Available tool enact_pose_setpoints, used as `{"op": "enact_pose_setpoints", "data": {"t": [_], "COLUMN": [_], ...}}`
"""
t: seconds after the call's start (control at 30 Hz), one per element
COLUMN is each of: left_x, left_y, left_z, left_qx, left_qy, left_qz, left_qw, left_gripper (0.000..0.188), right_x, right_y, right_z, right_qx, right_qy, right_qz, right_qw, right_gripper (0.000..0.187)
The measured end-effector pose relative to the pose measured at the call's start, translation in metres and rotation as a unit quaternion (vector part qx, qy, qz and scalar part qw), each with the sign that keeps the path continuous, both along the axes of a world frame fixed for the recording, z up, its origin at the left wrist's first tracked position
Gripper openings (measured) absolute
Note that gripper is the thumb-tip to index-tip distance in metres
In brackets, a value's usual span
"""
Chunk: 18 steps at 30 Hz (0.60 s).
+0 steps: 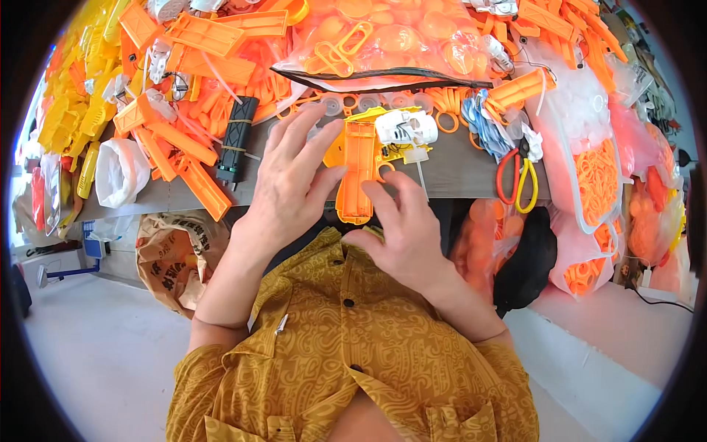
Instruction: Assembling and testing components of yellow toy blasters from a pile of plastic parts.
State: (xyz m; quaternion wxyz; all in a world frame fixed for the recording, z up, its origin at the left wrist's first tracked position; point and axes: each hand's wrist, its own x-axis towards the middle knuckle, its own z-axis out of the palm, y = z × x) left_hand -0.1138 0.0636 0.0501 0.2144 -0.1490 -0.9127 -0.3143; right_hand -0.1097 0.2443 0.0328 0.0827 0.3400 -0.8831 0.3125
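In front of me, an orange plastic trough-shaped piece (359, 173) lies at the table's front edge, its near end sticking out past it. It rests over a yellow plastic toy shell (401, 153), in which a white motor unit (406, 127) with thin wires sits on the right. My left hand (291, 173) hovers at the left of the orange piece, fingers spread and nothing in them. On the other side my right hand (405, 228) has its fingers apart beside the piece's near end. Whether its index fingertip touches the piece, I cannot tell.
Orange and yellow plastic parts (213, 37) heap up at the left and back. A clear bag of orange round parts (383, 37) lies behind the shell. A dark ribbed bar (237, 140) is left; scissors (518, 177) and bags of orange rings (596, 184) are right. A paper bag (177, 254) stands below.
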Motion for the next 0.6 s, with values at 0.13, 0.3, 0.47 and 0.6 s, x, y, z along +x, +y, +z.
{"op": "enact_pose_setpoints", "data": {"t": [0.13, 0.3, 0.47, 0.6], "left_x": [-0.001, 0.002, 0.012, 0.036], "left_y": [-0.001, -0.001, -0.005, -0.034], "left_z": [-0.009, -0.017, -0.010, 0.003], "left_qx": [-0.060, -0.059, -0.039, -0.029], "left_qy": [-0.013, -0.022, 0.013, 0.037], "left_qz": [0.017, 0.036, 0.037, 0.095], "left_qw": [0.998, 0.997, 0.998, 0.994], "left_gripper": [0.047, 0.048, 0.043, 0.027], "right_x": [0.004, 0.002, -0.003, -0.005], "right_y": [-0.011, -0.012, -0.007, -0.004], "right_z": [-0.006, -0.011, -0.007, -0.013], "right_qx": [0.042, 0.042, 0.060, 0.049], "right_qy": [-0.030, -0.012, 0.005, 0.031], "right_qz": [-0.009, 0.001, 0.018, 0.018], "right_qw": [0.999, 0.999, 0.998, 0.998], "right_gripper": [0.060, 0.054, 0.050, 0.050]}}
